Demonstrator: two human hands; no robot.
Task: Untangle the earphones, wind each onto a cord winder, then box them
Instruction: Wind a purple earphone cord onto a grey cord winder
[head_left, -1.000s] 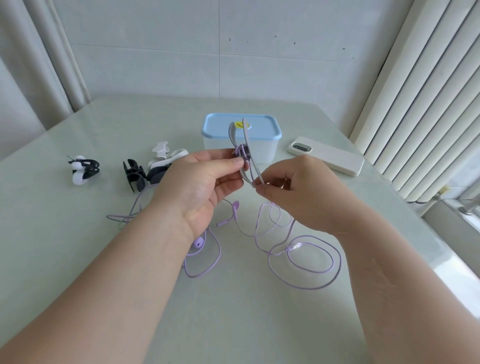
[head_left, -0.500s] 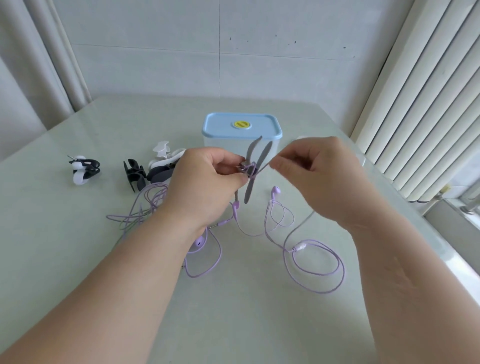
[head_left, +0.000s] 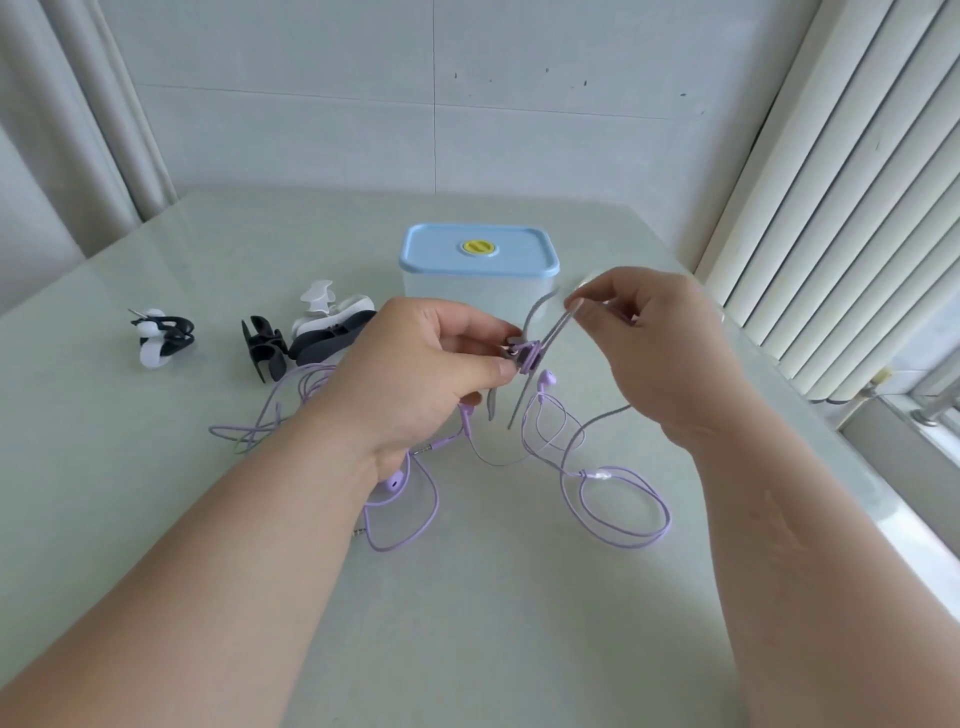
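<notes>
Between the clamped thumb and fingers of our left hand (head_left: 415, 374) sits the winder (head_left: 525, 358), while our right hand (head_left: 654, 338) pinches the cord (head_left: 623, 544) just above, loops hanging below.

Lilac earphones (head_left: 546, 379) stand out against a pale green table (head_left: 156, 545), beside a grey cord winder (head_left: 527, 358). The frosted clear box (head_left: 467, 291) carries a sky-blue lid (head_left: 431, 254) with a yellow sticker (head_left: 480, 247). Nearby are a black winder (head_left: 262, 351) and a white winder (head_left: 317, 299).
</notes>
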